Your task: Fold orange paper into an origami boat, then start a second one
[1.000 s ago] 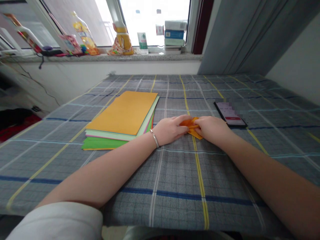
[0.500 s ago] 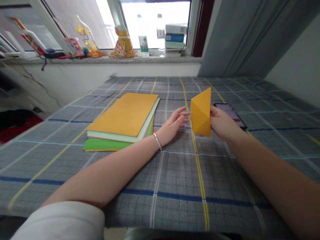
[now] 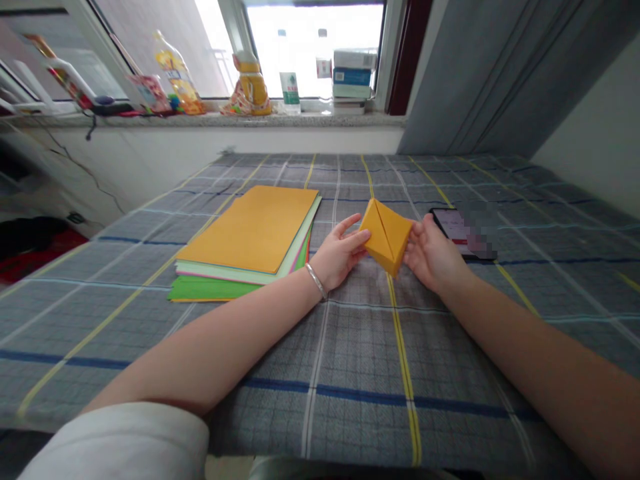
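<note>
Compared with the earlier frame, where my right hand alone holds the folded orange paper [image 3: 385, 237] and my left hand is apart from it, both hands now grip the piece, and it leans rather than stands upright. My left hand [image 3: 340, 257] pinches its left edge, thumb on the facing side; my right hand [image 3: 434, 257] closes narrowly on its right corner. The piece is between my hands, above the plaid cloth [image 3: 365, 360]. The cloth runs between my forearms to its near edge. On the left, the stack of coloured paper [image 3: 247, 230] lies near my left wrist, which bears a silver bracelet [image 3: 316, 281]; on the right, the phone [image 3: 453, 227] lies just beyond my right hand. The piece is a compact, diamond-like form with pointed corners, flat faces and a dark slanting seam.
</note>
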`<state>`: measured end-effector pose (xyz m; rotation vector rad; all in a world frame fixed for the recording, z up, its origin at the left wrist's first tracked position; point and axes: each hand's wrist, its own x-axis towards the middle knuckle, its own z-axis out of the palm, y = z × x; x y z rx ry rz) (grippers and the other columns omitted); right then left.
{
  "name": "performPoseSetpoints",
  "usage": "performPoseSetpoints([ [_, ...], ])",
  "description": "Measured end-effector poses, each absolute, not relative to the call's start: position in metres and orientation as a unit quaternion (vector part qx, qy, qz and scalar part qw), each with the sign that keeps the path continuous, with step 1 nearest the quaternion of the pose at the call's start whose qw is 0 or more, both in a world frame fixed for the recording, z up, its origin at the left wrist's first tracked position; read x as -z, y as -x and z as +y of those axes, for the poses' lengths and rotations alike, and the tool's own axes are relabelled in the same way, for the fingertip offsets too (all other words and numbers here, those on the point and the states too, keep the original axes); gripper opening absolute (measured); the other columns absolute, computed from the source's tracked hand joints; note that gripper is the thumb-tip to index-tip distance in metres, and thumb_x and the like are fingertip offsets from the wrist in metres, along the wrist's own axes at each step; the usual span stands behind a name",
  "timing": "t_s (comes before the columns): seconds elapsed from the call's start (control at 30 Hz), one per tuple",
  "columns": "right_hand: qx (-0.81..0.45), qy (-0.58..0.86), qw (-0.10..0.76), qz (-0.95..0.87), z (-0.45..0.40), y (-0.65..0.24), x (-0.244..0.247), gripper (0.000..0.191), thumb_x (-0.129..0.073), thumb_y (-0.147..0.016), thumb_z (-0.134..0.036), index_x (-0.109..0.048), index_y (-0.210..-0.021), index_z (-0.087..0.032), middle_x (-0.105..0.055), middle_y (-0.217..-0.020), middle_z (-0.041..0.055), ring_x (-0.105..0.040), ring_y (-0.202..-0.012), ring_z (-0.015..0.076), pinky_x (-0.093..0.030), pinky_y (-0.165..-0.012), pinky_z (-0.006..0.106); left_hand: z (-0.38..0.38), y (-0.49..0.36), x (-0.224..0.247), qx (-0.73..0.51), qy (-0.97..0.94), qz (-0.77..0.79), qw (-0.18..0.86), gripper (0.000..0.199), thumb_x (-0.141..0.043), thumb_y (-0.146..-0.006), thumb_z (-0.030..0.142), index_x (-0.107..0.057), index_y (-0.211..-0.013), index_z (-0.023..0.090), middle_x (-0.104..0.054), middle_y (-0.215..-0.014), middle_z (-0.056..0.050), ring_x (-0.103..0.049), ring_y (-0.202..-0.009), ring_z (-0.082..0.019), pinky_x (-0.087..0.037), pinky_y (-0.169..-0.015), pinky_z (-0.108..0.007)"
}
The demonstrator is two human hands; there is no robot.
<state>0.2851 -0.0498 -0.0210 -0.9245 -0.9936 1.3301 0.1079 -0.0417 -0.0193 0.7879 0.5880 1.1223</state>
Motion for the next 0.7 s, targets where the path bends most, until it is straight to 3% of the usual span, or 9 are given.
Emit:
performPoseSetpoints([
  [0.07,-0.553,0.391,0.586,-0.445,-0.053,-0.286,0.017,0.048,-0.048,-0.085,-0.069,-0.065,-0.092,-0.025,-0.071,-0.103,0.0072,-0.065,-0.103,0.0257,-0.054,-0.084,0.042,-0.041,-0.107,0.019,-0.524,-0.351,0.251,0.734,0.059,-0.077,-0.073,0.017,-0.05,-0.125,0.021,-0.069,-0.096,-0.002,-0.066,-0.085,-0.013,-0.047,-0.086,-0.03],
  [0.17,-0.547,0.375,0.583,-0.47,-0.059,-0.286,0.011,0.029,-0.071,-0.076,-0.052,-0.066,-0.087,-0.026,-0.072,-0.098,0.0038,-0.065,-0.099,0.0228,-0.052,-0.088,0.039,-0.043,-0.109,0.019,-0.529,-0.369,0.228,0.73,0.06,-0.08,-0.072,0.02,-0.051,-0.124,0.022,-0.07,-0.098,-0.002,-0.066,-0.089,-0.015,-0.046,-0.09,-0.032],
  [0.27,-0.561,0.35,0.575,-0.481,-0.064,-0.284,0.007,0.021,-0.077,-0.072,-0.04,-0.068,-0.086,-0.027,-0.072,-0.096,0.0014,-0.065,-0.094,0.0204,-0.051,-0.09,0.038,-0.044,-0.111,0.019,-0.519,-0.4,0.209,0.726,0.05,-0.084,-0.068,0.025,-0.059,-0.112,0.019,-0.07,-0.095,-0.002,-0.065,-0.085,-0.014,-0.045,-0.09,-0.032],
  [0.43,-0.594,0.316,0.541,-0.505,-0.065,-0.283,0.01,0.027,-0.08,-0.068,-0.038,-0.07,-0.091,-0.028,-0.073,-0.096,0.001,-0.066,-0.094,0.0217,-0.05,-0.092,0.041,-0.045,-0.11,0.018,-0.478,-0.453,0.199,0.726,0.035,-0.085,-0.066,0.037,-0.065,-0.085,0.015,-0.067,-0.085,-0.001,-0.061,-0.08,-0.011,-0.045,-0.084,-0.028],
  [0.7,-0.583,0.319,0.526,-0.531,-0.067,-0.287,0.006,0.028,-0.077,-0.072,-0.042,-0.072,-0.096,-0.029,-0.073,-0.106,0.0013,-0.064,-0.107,0.0226,-0.047,-0.1,0.043,-0.048,-0.106,0.012,-0.478,-0.473,0.18,0.718,0.033,-0.082,-0.07,0.042,-0.064,-0.085,0.019,-0.063,-0.085,0.002,-0.057,-0.078,-0.01,-0.045,-0.079,-0.025],
])
